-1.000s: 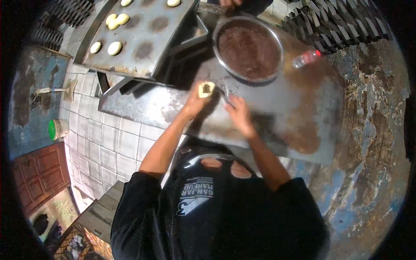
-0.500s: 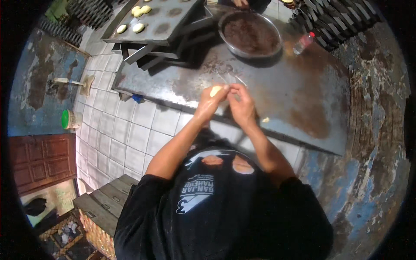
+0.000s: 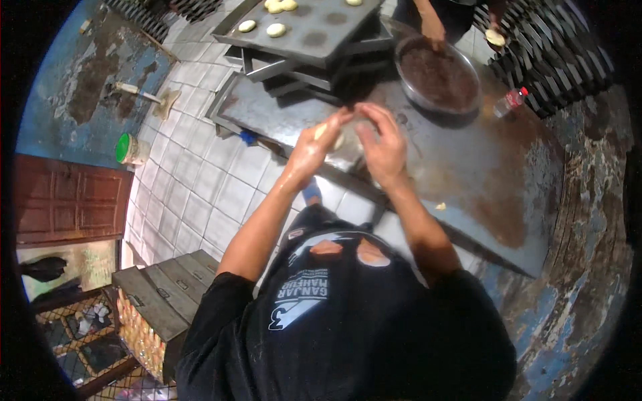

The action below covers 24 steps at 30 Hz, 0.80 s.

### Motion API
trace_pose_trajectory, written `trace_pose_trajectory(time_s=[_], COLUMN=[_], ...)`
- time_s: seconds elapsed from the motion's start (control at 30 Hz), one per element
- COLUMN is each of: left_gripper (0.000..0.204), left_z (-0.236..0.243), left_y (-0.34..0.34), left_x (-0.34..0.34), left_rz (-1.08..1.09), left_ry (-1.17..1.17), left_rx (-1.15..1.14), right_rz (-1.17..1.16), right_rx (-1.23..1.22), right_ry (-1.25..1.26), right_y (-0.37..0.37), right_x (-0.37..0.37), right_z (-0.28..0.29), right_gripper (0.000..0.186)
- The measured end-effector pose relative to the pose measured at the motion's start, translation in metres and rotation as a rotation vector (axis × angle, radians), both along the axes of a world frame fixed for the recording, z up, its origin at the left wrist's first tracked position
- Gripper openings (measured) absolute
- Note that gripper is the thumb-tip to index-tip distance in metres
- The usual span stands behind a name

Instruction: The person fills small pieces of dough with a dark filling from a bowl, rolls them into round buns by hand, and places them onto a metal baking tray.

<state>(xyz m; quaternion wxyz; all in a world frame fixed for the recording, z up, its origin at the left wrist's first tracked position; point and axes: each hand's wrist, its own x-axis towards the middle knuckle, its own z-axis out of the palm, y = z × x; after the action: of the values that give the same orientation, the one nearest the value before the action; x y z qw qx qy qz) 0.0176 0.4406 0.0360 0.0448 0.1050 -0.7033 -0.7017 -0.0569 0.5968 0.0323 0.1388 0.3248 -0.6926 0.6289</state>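
Note:
My left hand (image 3: 311,148) holds a piece of pale yellow dough (image 3: 321,131), part of which shows between the fingers. Close by on the right, my right hand (image 3: 386,148) is raised with its fingers apart and slightly curved, its fingertips near those of the left. Both hands are over the near edge of the metal table (image 3: 461,174). Beyond them stands a round metal bowl (image 3: 409,85) of dark brown crumbly filling (image 3: 438,79). On the stacked baking trays (image 3: 294,45) at the far left lie several pale dough rounds (image 3: 276,30).
Across the table, a co-worker's hand (image 3: 433,28) reaches into the bowl; another hand holds a dough piece (image 3: 495,37). A red-capped bottle (image 3: 511,102) stands by dark stacked metal racks (image 3: 545,50). A dough scrap (image 3: 441,206) lies at the table edge. Metal boxes (image 3: 160,287) stand lower left.
The view has shifted, so the table and trays appear further right. My right hand has opened and moved away from the dough. The co-worker's hand has come into the bowl.

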Motion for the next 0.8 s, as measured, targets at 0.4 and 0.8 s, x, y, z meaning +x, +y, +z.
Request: trace_pose_trajectory(time_s=[0.4,0.8], left_gripper=[0.056,0.041], left_z=[-0.002,-0.033], left_y=[-0.150,-0.332], left_x=[-0.087,-0.080], left_rz=[0.185,0.257], left_ry=[0.242,0.171], left_rx=[0.327,0.068], right_rz=[0.464,0.170], right_rx=[0.247,0.950], right_ry=[-0.954,-0.323], right_y=[-0.185,-0.285], right_x=[-0.107,-0.280], right_z=[0.055,-0.015], right_gripper=[0.023,0.076])
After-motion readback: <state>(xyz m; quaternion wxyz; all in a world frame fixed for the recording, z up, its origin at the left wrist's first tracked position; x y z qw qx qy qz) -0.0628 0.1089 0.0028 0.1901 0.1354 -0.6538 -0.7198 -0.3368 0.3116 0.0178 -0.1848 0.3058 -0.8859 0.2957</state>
